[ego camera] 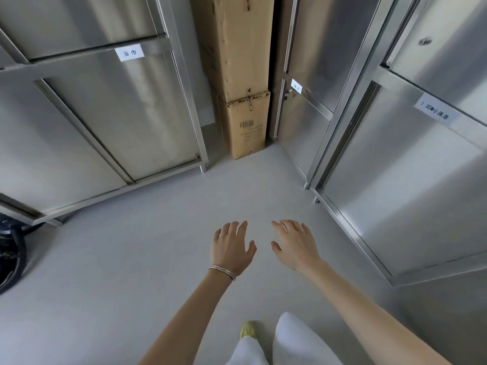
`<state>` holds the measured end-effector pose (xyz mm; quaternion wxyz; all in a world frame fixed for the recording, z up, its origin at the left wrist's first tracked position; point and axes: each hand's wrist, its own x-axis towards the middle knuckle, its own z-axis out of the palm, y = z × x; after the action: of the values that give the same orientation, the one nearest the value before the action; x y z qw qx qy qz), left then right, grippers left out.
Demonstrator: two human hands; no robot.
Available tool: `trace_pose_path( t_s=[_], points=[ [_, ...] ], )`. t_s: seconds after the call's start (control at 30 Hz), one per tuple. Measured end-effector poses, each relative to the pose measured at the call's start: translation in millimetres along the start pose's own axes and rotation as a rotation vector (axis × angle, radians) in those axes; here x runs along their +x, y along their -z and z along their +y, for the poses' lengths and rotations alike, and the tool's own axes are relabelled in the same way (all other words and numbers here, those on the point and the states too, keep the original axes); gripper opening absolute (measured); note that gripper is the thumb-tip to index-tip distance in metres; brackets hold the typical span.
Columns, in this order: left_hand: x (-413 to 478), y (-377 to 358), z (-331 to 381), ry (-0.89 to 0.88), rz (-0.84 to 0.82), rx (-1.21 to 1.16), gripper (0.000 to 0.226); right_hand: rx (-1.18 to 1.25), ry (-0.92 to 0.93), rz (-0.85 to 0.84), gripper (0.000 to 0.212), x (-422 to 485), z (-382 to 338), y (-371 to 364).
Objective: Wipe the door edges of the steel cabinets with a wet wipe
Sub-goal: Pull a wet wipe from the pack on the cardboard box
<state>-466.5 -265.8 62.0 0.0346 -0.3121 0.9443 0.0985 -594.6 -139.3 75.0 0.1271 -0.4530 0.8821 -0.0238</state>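
Hovering over the floor, both hands spread and holding nothing

The left hand (232, 246) and the right hand (295, 243) are stretched forward side by side, palms down, above the pale grey floor (158, 233). They are near each other but do not touch. Each grip is apart: the fingers are relaxed and splayed, the thumbs point inward, and nothing lies in either palm. A thin silver bracelet (222, 272) circles the left wrist.

The steel cabinets stand on both sides, well apart from the hands. The left cabinet (118, 106) has its doors closed and a white label (129, 52) stuck on the horizontal rail between the upper and lower doors. On the other side, the near right cabinet (408, 180) carries a longer label (433, 112) on its rail, and its door edge (351, 133) runs down beside the frame post. Just beyond it stands the far right cabinet (308, 101), with a small label (296, 86) of its own (the print is too small to read).

Between the left and far right cabinets two cardboard boxes are stacked upright against the wall, the tall box (242, 43) on top of the lower box (247, 127), which shows a barcode. A dark bag (10, 254) sits on the floor at the left edge. At the bottom, white trousers (297, 338) and a yellow shoe (249, 330) show.
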Motion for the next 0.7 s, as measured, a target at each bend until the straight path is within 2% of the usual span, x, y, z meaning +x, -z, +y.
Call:
trace_pose_path(
  t_s=[0.27, 0.7],
  points=[
    [81, -13, -14, 0.029, -0.080, 0.006, 0.059, -0.031, 0.029, -0.078, 0.055, 83, 17, -5],
    [299, 57, 7, 0.135, 0.050, 0.009, 0.056, -0.057, 0.154, 0.041, 0.054, 302, 82, 91]
  ],
)
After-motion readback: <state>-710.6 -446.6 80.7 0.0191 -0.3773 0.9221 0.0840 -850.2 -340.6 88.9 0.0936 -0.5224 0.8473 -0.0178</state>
